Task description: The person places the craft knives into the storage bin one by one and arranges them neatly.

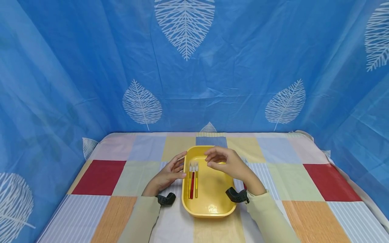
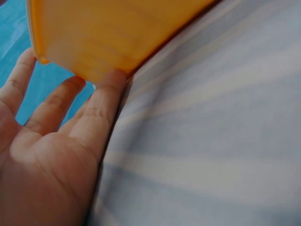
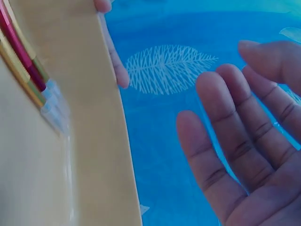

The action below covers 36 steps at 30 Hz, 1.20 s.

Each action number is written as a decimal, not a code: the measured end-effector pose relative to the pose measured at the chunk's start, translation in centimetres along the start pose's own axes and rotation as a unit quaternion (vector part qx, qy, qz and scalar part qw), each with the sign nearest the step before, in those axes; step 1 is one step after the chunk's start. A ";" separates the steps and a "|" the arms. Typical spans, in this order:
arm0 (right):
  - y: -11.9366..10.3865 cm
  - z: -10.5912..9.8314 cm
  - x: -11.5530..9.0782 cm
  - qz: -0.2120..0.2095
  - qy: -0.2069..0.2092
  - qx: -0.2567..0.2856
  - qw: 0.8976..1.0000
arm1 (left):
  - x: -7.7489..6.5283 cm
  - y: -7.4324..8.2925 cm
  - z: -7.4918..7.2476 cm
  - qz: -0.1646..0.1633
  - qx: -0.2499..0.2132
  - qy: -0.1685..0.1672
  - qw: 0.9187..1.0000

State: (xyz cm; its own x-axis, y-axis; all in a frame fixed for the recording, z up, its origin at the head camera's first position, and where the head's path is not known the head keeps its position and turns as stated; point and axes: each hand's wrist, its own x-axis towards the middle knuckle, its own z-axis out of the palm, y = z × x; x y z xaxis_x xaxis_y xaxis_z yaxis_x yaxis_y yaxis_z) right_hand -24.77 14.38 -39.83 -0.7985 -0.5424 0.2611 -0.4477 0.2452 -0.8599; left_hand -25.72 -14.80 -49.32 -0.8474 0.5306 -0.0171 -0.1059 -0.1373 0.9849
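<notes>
A yellow plastic tray [image 1: 212, 192] with rounded corners lies on the patchwork cloth. Three slim pen-like tools, two gold and one red [image 1: 192, 187], lie side by side along its left side; clear caps [image 3: 55, 106] show on their ends in the right wrist view. Fingers of my left hand [image 1: 168, 174] are spread against the tray's left outer wall, touching it without curling round it. Over the tray's far right part hovers my right hand [image 1: 229, 163], its fingers gently bent and nothing between them. In the right wrist view that hand [image 3: 249, 155] is likewise bare.
Just right of the tray, partly hidden by my right forearm, lies at least one more slim tool with a pale tip [image 1: 244, 160]. A blue curtain [image 1: 209, 77] with white leaf prints closes off the back and both sides of the table.
</notes>
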 end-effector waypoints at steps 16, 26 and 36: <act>-0.1 -1.9 -1.4 -0.022 0.022 -0.015 0.999 | -0.2 0.0 -0.3 0.019 -0.011 -0.020 1.000; -0.3 -3.5 -2.2 -0.010 0.024 -0.024 0.999 | -0.1 -0.2 -0.4 0.014 -0.010 -0.022 1.000; 0.0 -5.3 -2.8 0.010 0.030 -0.027 0.999 | -0.2 0.0 -0.4 0.016 -0.005 -0.015 1.000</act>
State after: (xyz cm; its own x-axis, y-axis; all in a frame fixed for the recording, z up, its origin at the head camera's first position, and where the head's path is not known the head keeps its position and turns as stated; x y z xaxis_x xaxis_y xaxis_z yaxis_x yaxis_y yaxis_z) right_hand -24.69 20.13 -38.26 -0.8291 -0.4883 0.2722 -0.4519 0.2988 -0.8405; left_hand -25.73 -15.20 -49.41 -0.8342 0.5511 0.0201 -0.0837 -0.1626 0.9831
